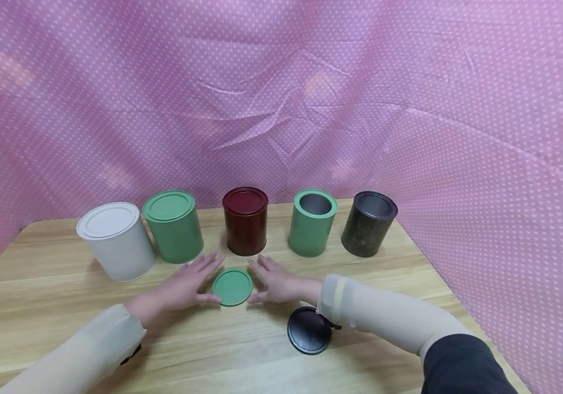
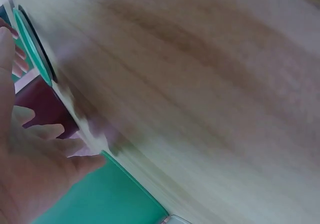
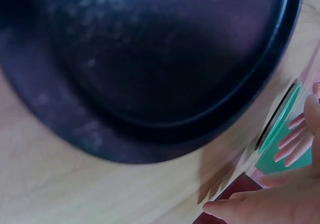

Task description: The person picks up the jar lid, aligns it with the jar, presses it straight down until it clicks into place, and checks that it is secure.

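Note:
A round green lid (image 1: 232, 287) lies on the wooden table between my two hands. On its left side is my left hand (image 1: 190, 282), fingers spread and thumb close to the lid's edge. My right hand (image 1: 278, 282) is on the other side, likewise spread, with its fingertips near the rim. Neither hand holds anything. Close to my right wrist lies a round black lid (image 1: 309, 330), partly overlapped by the wrist strap; it fills much of the right wrist view, with the green lid (image 3: 281, 118) beyond it. Just past the hands stands a dark red can (image 1: 245, 230), lid on.
Along the back of the table (image 1: 202, 355), a white can (image 1: 120, 251) and a larger green can (image 1: 176, 238) stand lidded at left. Rightward are a smaller green can (image 1: 311, 235) and a black can (image 1: 366, 232), both without lids. Pink dotted cloth (image 1: 281, 98) hangs behind.

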Action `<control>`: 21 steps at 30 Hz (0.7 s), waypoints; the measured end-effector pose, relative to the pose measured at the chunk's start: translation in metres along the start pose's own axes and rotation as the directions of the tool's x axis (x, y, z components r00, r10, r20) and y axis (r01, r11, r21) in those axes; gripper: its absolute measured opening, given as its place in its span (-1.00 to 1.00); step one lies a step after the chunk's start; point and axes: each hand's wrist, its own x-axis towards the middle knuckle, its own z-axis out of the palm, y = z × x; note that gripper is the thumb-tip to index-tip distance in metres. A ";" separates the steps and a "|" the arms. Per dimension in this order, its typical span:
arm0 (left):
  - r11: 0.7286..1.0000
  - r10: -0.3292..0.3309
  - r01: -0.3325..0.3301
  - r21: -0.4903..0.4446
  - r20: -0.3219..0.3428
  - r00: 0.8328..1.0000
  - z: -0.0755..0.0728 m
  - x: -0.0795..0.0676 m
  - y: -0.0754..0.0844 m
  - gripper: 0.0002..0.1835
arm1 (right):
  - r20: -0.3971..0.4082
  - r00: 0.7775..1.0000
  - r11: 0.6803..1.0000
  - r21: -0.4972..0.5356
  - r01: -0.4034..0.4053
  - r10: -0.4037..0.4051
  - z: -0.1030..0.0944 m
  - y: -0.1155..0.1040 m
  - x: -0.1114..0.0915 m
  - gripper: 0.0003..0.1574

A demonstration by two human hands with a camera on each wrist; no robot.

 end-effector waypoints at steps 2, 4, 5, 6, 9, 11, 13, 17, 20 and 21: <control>1.000 -0.007 0.007 -0.012 0.025 1.000 0.001 0.000 -0.001 0.04 | -0.001 1.000 1.000 -0.004 0.010 -0.010 0.001 0.000 0.001 0.11; 1.000 -0.014 0.015 -0.014 0.048 0.999 0.001 0.001 -0.002 0.04 | -0.007 1.000 1.000 -0.010 0.027 -0.027 0.002 0.001 0.002 0.10; 1.000 -0.022 0.022 -0.012 0.062 0.998 0.002 0.001 -0.002 0.05 | -0.007 0.999 0.999 -0.009 0.034 -0.034 0.002 0.002 0.003 0.09; 1.000 -0.027 0.028 -0.010 0.071 0.997 0.002 0.001 -0.003 0.05 | -0.008 0.999 0.999 -0.012 0.040 -0.040 0.003 0.002 0.003 0.09; 0.999 -0.042 0.042 0.000 0.090 0.995 0.003 0.003 -0.003 0.06 | -0.004 0.999 0.999 -0.021 0.047 -0.047 0.004 0.003 0.006 0.10; 0.999 -0.052 0.052 0.002 0.099 0.994 0.003 0.003 -0.003 0.06 | 0.003 0.999 0.999 -0.031 0.043 -0.043 0.005 0.003 0.007 0.11; 0.998 -0.062 0.062 0.006 0.106 0.992 0.003 0.004 -0.002 0.06 | 0.013 0.999 0.998 -0.041 0.038 -0.037 0.005 0.002 0.009 0.12; 0.997 -0.074 0.072 0.026 0.113 0.991 0.003 0.003 -0.001 0.04 | 0.039 0.999 0.996 -0.082 0.036 -0.032 0.005 -0.001 0.012 0.11; 0.997 -0.074 0.070 0.041 0.114 0.991 0.003 0.003 0.001 0.02 | 0.054 0.998 0.994 -0.100 0.032 -0.027 0.004 -0.003 0.013 0.09; 0.997 -0.074 0.070 0.045 0.113 0.991 0.003 0.004 0.001 0.00 | 0.058 0.998 0.994 -0.101 0.030 -0.024 0.003 -0.004 0.013 0.07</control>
